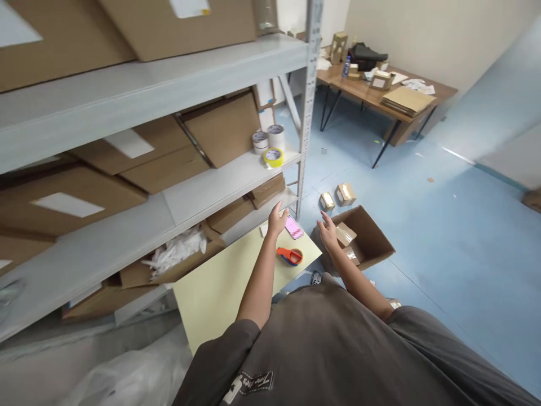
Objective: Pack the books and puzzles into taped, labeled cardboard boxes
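My left hand (278, 220) is raised over the far end of a pale yellow table (220, 287), fingers apart and holding nothing. Just right of it lies a pink phone (293, 227), and a small white item (264, 230) is to its left. An orange tape dispenser or similar tool (290, 256) rests on the table nearer my body. My right hand (327, 230) is also empty with fingers spread, above the left edge of an open cardboard box (372, 237). Inside that box are small taped cartons (345, 234).
Metal shelving (169, 84) with large cartons stands at left; tape rolls (274, 157) sit on its middle shelf. Two small boxes (345, 194) are on the blue floor beyond the open box. A brown table (367, 90) with boxes and papers stands farther back.
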Demonstrator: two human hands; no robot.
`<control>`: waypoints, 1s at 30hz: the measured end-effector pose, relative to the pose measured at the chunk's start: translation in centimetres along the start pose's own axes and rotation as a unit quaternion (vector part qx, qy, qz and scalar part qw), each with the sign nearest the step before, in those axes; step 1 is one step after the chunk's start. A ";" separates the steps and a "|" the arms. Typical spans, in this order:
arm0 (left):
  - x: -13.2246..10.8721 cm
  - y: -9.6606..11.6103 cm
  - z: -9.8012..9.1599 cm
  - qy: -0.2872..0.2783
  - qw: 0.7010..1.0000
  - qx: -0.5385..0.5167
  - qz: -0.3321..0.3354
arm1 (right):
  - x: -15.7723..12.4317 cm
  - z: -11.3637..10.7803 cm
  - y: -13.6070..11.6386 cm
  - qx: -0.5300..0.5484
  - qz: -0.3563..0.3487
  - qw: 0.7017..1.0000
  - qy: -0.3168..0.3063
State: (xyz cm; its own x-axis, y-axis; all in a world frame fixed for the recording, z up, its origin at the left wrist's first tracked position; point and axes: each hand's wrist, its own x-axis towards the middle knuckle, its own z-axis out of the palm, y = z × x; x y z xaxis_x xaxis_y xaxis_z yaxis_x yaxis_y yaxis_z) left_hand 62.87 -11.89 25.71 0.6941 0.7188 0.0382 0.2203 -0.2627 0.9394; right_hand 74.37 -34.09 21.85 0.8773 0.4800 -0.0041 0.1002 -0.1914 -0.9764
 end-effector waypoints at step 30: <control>-22.1 -13.9 -9.6 0.177 0.973 0.011 -0.151 | -9.9 10.0 4.7 -0.224 -0.060 0.955 -0.184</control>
State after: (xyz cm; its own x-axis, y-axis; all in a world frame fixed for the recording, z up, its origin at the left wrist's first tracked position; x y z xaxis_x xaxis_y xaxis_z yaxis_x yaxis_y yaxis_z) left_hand 37.93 -17.92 15.08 0.3173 0.9407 -0.1202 0.3946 -0.0157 0.9187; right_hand 61.50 -31.21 15.15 0.6310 0.7739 -0.0548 0.4523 -0.4243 -0.7844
